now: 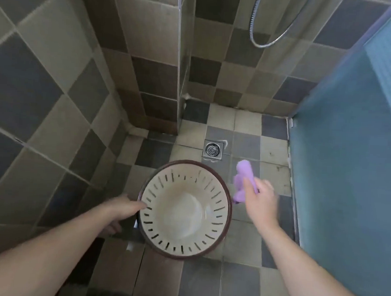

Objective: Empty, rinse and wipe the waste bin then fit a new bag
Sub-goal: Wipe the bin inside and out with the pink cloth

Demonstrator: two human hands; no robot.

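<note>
My left hand [121, 208] grips the bin [184, 209] rim (light, stiff, likely wet-slippery); right hand [258, 197] clutches the cloth [243, 176].

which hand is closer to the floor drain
Right. The right hand, holding the purple cloth, is just below and to the right of the floor drain. The left hand grips the waste bin rim at its left side, farther away.

Checkered tile floor [239, 283], metal drain [213, 150], waste bin [184, 209] standing on it
</note>
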